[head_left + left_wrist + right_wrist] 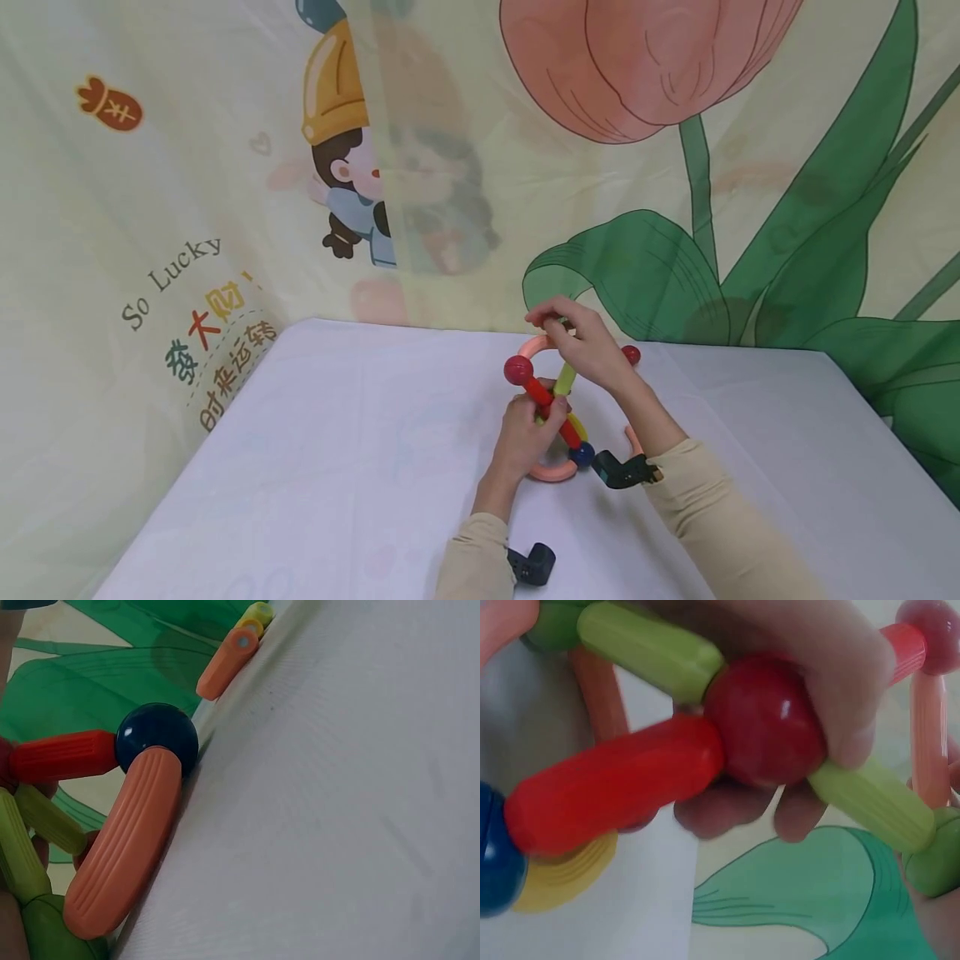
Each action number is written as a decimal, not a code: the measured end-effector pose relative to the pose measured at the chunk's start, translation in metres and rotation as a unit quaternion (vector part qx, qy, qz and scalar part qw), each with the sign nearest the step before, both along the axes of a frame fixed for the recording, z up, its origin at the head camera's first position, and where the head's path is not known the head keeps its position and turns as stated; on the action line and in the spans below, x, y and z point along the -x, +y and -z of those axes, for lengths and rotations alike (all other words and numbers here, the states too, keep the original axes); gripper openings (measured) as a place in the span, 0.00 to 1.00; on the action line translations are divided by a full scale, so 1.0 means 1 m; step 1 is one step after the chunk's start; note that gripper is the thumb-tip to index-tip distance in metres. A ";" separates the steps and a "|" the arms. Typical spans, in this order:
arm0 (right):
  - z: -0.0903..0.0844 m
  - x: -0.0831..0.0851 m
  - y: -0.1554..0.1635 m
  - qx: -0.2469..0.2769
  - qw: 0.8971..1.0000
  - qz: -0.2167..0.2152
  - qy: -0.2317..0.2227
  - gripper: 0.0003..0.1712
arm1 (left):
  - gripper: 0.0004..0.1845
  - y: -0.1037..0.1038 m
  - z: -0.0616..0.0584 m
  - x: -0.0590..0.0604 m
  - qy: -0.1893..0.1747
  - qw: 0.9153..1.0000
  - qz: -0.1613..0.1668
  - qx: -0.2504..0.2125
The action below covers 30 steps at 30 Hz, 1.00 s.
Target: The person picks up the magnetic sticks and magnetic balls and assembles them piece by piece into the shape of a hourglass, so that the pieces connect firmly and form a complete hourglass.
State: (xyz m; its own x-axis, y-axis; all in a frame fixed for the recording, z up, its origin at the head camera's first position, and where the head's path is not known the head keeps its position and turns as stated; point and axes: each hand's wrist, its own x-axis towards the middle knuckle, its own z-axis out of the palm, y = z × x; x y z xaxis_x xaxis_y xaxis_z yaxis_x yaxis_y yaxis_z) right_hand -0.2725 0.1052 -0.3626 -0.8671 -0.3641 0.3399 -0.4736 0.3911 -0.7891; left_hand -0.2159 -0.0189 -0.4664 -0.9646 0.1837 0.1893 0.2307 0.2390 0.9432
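My left hand point(525, 429) grips a built shape of coloured rods and balls near its middle, its fingers round a central red ball point(765, 720). Red rods point(615, 784) and light green rods point(874, 802) join that ball. At the shape's lower end, a blue ball point(581, 454) meets a curved pink rod point(553, 472). Another red ball point(518, 370) tops the upper left. My right hand point(585, 342) is at the upper end; in the right wrist view its fingers pinch a green ball point(934, 851) beside a pink rod point(930, 742).
A loose curved pink rod point(633, 439) lies on the white table point(337, 467) by the right wrist. Another red ball point(632, 355) shows behind the right forearm. Black devices are strapped to both wrists. A printed cloth point(450, 167) hangs behind the table.
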 end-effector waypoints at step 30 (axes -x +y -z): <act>0.029 -0.022 0.068 -0.035 0.995 0.084 -0.036 0.16 | 0.11 -0.001 0.000 0.003 0.004 1.000 0.002 -0.014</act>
State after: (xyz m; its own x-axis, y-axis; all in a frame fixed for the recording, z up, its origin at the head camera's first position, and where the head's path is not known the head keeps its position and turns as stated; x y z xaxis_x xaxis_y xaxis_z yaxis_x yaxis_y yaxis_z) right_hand -0.2502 0.1732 -0.3912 -0.9388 -0.2324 0.2542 -0.3406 0.5162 -0.7859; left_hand -0.2189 -0.0200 -0.4666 -0.9621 0.1819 0.2029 0.2399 0.2120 0.9474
